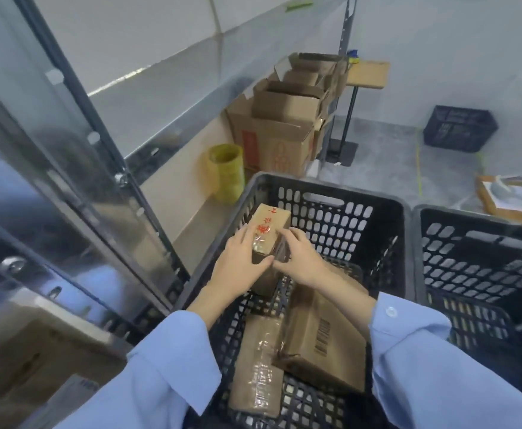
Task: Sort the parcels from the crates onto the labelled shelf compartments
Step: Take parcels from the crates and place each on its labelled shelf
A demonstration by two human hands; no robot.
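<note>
A small brown parcel with red writing on top stands in the black crate. My left hand grips its left side, thumb under its near end. My right hand holds its right side, fingers curled on the taped edge. Two more cardboard parcels lie lower in the same crate: a taped flat one and a larger box with a barcode. A metal shelf frame rises at the left, with a cardboard box on a lower level.
A second black crate stands to the right, touching the first. Open cardboard boxes and a yellow roll sit along the wall. Another crate is on the floor far right, and a board with items lies nearby.
</note>
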